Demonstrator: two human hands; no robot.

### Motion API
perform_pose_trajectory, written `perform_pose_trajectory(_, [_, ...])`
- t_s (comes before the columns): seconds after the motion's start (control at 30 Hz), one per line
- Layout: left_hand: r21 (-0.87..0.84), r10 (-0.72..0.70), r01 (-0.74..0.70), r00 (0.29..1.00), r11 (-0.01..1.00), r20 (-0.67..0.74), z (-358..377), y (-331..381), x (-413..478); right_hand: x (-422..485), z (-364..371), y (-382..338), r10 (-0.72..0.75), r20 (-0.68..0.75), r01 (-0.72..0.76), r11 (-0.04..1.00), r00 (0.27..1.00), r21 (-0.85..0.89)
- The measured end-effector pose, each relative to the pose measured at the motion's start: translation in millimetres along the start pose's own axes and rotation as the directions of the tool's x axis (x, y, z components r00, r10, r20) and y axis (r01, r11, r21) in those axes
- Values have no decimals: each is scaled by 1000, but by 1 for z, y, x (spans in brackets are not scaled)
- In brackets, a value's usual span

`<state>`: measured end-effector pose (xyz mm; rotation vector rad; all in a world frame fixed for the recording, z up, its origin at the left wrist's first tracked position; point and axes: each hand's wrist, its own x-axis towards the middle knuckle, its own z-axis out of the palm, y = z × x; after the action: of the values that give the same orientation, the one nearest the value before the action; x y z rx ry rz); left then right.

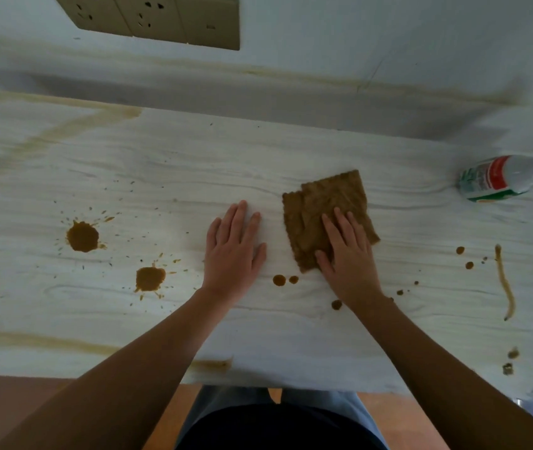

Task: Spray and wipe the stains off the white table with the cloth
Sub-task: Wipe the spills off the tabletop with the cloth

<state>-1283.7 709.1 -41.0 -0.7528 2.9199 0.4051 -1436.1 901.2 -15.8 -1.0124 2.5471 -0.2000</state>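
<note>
While pressing flat right hand (348, 254) onto soft, limp cloth (326, 216); resting spread left hand (234, 251) on tabletop (291, 336); gripping by folded edge looking best.

The bottle (502, 177) is cut off by the right edge, so its green spray head is seen only partly, and its label cannot be read. Part of the cloth (323, 209) is hidden under the right hand (349, 254)

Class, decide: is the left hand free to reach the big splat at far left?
Probably yes: the left hand lies flat and empty, with bare table between it and the big splat.
</note>
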Motion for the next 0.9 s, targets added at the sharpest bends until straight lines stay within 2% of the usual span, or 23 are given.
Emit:
perform_pose_trajectory(0.2, [-16,31,-32,998,999,-50,6,-6,1,126,-21,-20,89,-112,-86,996,990,30])
perform_pose_trajectory(0.33, [-16,32,-32,998,999,-55,9,-6,-1,149,-14,-49,95,-137,-95,995,986,1])
perform_pose_trajectory(0.5, [-16,9,-9,1000,1000,3,-3,-1,0,72,1,-50,14,-133,-10,999,991,32])
perform_pose_trajectory(0.6, [15,21,-22,998,1000,54,-11,-1,1,-2,21,-52,66,-115,-59,997,991,56])
perform_pose_trajectory(0.73, [3,40,-41,995,999,86,-19,-9,-8,-84,44,-59,128,-10,-127,991,992,33])
perform_pose_trajectory(0.9, [-1,111,-112,990,994,91,-18,-19,-36,-92,43,-53,50,35,-49,998,998,-33])
